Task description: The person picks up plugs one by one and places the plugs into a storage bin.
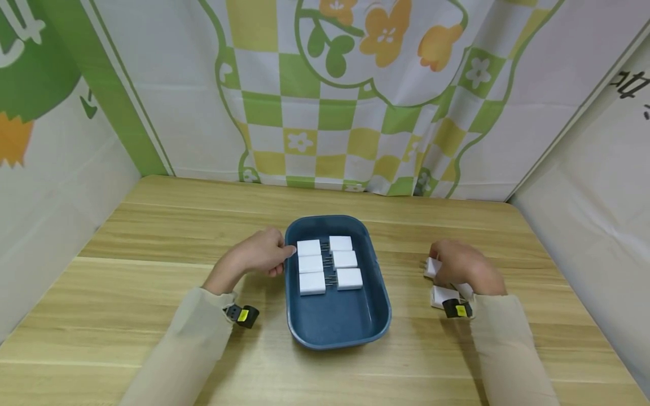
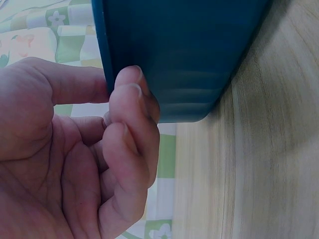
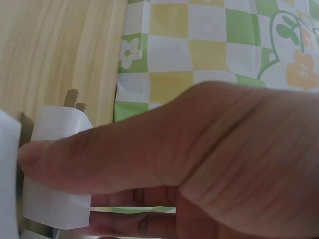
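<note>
A blue plastic tray (image 1: 335, 330) stands on the table, with two columns of white plug adapters (image 1: 311, 264) lying in it, their metal prongs pointing toward each other. My left hand (image 1: 262, 252) pinches the tray's left rim, thumb over the edge and curled fingers against the outer wall (image 2: 184, 59). Right of the tray, my right hand (image 1: 459, 264) grips a white plug adapter (image 3: 60, 169) between thumb and fingers, its prongs (image 3: 72, 98) sticking out. Close beside it, partly under the wrist, lie other white adapters (image 1: 442, 296).
The wooden table (image 1: 203, 208) runs back to a checkered, flowered curtain (image 1: 325, 113). Patterned cloth walls (image 1: 61, 197) close off the left and right sides. Black wrist cameras (image 1: 242, 316) sit on both wrists.
</note>
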Tool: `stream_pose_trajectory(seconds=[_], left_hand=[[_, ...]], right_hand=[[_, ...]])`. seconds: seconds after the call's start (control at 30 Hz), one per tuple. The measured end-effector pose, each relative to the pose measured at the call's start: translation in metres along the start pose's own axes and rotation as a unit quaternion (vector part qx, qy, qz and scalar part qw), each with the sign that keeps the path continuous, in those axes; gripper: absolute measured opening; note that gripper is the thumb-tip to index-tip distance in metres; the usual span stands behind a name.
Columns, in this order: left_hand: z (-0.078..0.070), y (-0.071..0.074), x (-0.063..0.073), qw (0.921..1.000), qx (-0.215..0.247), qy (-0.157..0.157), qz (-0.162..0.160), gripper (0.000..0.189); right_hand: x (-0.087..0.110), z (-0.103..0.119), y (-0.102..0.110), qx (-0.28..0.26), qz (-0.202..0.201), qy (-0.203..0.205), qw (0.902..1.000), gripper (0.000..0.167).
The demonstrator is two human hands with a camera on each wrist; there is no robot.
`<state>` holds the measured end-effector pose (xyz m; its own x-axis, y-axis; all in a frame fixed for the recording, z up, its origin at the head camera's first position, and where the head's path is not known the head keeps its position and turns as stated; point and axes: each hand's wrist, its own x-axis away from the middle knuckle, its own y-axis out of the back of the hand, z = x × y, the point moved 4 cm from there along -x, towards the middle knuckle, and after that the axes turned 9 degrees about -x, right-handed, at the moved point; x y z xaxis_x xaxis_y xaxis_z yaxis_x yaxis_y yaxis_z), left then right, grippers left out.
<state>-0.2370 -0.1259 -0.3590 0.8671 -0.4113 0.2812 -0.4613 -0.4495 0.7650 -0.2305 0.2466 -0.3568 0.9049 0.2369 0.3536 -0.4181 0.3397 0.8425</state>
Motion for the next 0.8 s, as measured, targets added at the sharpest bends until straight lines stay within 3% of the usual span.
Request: stream_pose_trajectory(seconds=[0.3, 0.8], left_hand=[[-0.001, 0.000, 0.000, 1.0000, -0.003, -0.003, -0.002, 0.044], [-0.001, 0.000, 0.000, 1.0000, -0.002, 0.000, -0.002, 0.043]], right_hand=[[0.005, 0.009, 0.007, 0.021, -0.027, 0.011, 0.9994, 0.040], [0.018, 0.035, 0.015, 0.059, -0.082, 0.076, 0.9919, 0.039]])
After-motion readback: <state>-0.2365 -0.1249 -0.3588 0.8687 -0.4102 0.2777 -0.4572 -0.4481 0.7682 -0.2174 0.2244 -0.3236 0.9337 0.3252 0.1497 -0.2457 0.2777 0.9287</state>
